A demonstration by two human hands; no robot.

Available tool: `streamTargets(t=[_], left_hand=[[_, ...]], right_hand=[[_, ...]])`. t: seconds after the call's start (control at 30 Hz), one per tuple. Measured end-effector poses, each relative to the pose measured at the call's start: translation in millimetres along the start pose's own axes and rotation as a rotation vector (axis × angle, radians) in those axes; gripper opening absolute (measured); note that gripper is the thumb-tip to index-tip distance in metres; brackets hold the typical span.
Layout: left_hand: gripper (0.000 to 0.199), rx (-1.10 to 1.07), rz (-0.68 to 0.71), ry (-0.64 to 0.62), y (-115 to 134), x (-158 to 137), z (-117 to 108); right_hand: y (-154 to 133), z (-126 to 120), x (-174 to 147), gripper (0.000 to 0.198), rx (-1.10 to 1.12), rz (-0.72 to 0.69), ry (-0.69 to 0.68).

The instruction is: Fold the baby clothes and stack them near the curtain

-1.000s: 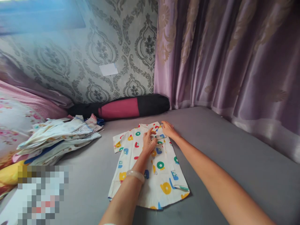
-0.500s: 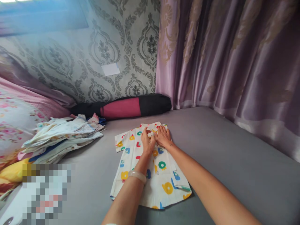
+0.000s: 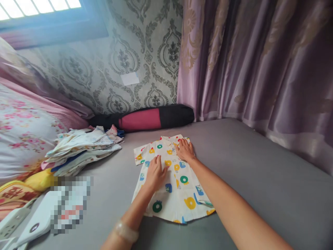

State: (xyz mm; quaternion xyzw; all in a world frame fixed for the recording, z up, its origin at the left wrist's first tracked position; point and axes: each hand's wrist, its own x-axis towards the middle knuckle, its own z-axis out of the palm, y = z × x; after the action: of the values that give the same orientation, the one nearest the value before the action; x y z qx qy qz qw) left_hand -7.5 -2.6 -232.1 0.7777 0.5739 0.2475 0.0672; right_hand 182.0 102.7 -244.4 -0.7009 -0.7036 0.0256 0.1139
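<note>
A small white short-sleeved shirt (image 3: pixel 170 205) with yellow, green, blue and red prints lies spread on the grey bed sheet (image 3: pixel 249 166), its collar at the far end. One sleeve sticks out to the left; the right side is partly covered by my arm. My right hand (image 3: pixel 185 150) rests flat near the collar, fingers spread. Over the left half of the shirt is my left hand (image 3: pixel 156 172), fingers stretched out and slightly blurred. Whether it touches the cloth I cannot tell. A pale bangle (image 3: pixel 126 232) circles my left wrist.
A stack of folded clothes (image 3: pixel 80 147) sits to the left, by a floral pillow (image 3: pixel 23 135). A black and red long bag (image 3: pixel 142 119) lies along the wall. Nearer me at left are a yellow cloth item (image 3: pixel 39 180), a white device (image 3: pixel 39 222) and a power strip (image 3: pixel 15 222). Purple curtains (image 3: pixel 234 69) hang right.
My left hand has left the collar area and moved toward me and left, its fingers opening out. My right hand stays near the collar. The whole view has shifted slightly.
</note>
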Motion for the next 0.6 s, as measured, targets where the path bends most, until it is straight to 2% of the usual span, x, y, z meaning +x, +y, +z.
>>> streamTargets(t=[0.13,0.23,0.43,0.6], left_hand=[[0.063,0.106,0.011,-0.139,-26.4,-57.5,-22.8],[0.060,0.171,-0.030,-0.202,-33.8,-81.5,-28.6],[0.061,0.217,-0.050,-0.265,-27.6,-84.2,-29.5],[0.055,0.175,-0.019,-0.230,-32.2,-86.8,-33.4]], right_hand=[[0.4,-1.8,0.3,0.059,-0.001,-0.006,-0.007],[-0.4,-3.7,1.3,0.059,0.002,-0.004,-0.021],[-12.1,3.1,2.3,0.059,-0.024,-0.032,0.071],[-18.2,5.7,-0.1,0.060,0.008,-0.021,-0.009]])
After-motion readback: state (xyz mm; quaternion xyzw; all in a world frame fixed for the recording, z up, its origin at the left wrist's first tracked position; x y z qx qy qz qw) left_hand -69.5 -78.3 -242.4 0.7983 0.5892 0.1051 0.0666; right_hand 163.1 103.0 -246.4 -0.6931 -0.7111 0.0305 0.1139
